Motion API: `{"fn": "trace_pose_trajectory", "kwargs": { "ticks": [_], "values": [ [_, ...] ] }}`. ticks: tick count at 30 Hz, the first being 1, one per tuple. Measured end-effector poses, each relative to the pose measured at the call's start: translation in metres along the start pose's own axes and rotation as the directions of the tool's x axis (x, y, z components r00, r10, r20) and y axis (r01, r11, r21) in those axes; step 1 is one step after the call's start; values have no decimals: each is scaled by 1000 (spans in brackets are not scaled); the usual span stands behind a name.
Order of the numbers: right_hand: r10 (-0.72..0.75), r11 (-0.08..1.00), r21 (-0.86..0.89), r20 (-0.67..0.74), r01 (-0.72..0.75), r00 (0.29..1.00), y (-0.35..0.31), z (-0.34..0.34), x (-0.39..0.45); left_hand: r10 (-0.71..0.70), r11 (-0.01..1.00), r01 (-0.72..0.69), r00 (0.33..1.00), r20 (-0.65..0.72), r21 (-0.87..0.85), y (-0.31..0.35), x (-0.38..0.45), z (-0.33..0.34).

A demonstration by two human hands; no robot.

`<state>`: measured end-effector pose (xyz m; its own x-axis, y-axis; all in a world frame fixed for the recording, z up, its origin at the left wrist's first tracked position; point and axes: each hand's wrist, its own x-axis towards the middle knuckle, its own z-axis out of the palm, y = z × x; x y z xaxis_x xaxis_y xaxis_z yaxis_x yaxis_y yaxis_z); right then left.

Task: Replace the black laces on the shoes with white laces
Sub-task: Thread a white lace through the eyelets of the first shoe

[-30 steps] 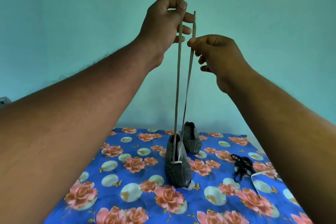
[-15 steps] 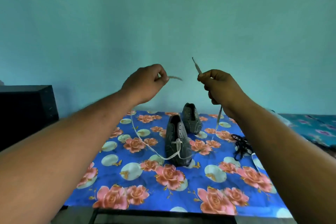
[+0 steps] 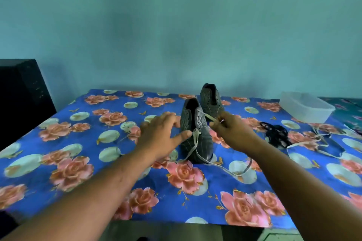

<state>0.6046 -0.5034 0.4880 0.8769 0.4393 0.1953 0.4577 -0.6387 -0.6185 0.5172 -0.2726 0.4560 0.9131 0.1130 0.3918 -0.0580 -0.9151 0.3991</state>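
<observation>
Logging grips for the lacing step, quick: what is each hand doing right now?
Left hand: open, fingers spread beside the near shoe, holding nothing.
Right hand: pinching one end of the white lace threaded in that shoe.

Both hands lowered to shoe

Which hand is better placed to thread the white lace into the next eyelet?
Right. The right hand already pinches the lace end beside the near shoe; the left hand is open and holds nothing.
</observation>
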Motion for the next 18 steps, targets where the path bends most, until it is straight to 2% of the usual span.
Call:
{"fn": "trace_pose_trajectory", "kwargs": {
  "ticks": [3,5,8,10,13,15,18],
  "values": [
    [-31,998,51,39,29,999,7,19,-8,39,995,-46,996,75,86,12,-14,20],
    [-59,994,94,62,53,996,8,25,-16,87,990,-94,994,63,107,13,-18,29],
    [-103,994,48,151,97,983,14,33,-25,122,993,-122,992,-16,-4,4,-16,35],
    [-151,988,8,143,152,978,19,39,-28,110,988,-116,991,-71,-100,-5,-12,37],
    [-267,964,45,99,264,959,29,42,-26,-5,979,-30,985,-172,-202,-20,0,40],
    [-311,950,51,79,308,947,33,37,-23,-114,978,76,975,-193,-195,-30,11,39],
    [-234,968,88,-11,234,972,41,27,-6,-268,962,249,942,-201,-112,-46,30,39]
  ]
}}
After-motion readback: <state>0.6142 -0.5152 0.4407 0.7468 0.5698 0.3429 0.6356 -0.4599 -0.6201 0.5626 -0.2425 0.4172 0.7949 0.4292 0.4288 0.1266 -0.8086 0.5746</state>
